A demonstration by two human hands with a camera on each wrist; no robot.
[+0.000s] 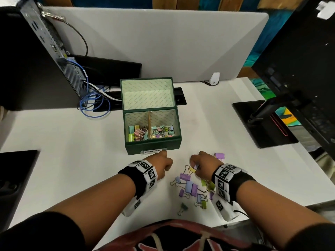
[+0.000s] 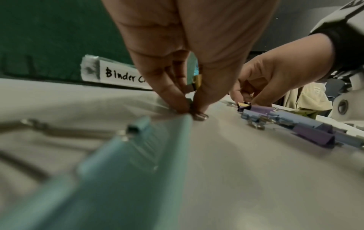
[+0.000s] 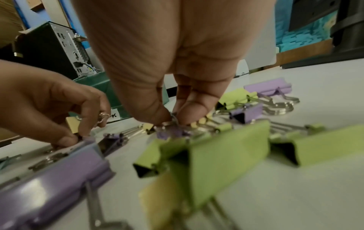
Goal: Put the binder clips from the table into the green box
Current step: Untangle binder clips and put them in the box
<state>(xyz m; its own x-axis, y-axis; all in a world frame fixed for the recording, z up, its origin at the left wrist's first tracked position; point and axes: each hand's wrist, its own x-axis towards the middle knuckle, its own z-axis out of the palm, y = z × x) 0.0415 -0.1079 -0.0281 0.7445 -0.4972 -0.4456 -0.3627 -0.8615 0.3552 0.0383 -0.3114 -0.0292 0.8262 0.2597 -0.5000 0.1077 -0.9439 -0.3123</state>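
Box: the green box (image 1: 153, 147) stands open on the worktop (image 1: 72, 142), lid tipped back, just beyond both hands; a handwritten label (image 2: 118, 74) on its front wall reads "Binder C…", the rest hidden by the hand.
Already in: pastel clips lie in both compartments, left (image 1: 136, 134) and right (image 1: 163, 132), on either side of a gold divider (image 1: 150, 124); each covers only the floor of its half.
Still out: a loose scatter of binder clips (image 1: 192, 185) in purple, blue, green and yellow lies on the worktop near the person, with one purple clip (image 1: 219, 156) apart beyond the right hand and a teal one (image 1: 183, 208) nearest the body.
Left hand: the left hand (image 1: 161, 164) is down at the worktop just in front of the box, fingertips (image 2: 182, 105) pinched on a small clip, with a yellowish clip tucked higher in the fingers.
Right hand: the right hand (image 1: 203, 162) is in the pile, thumb and fingertips (image 3: 157, 115) pinching the wire handle of a small purple clip.
Progress: roughly halfway by my estimate; well over a dozen clips remain to be moved.
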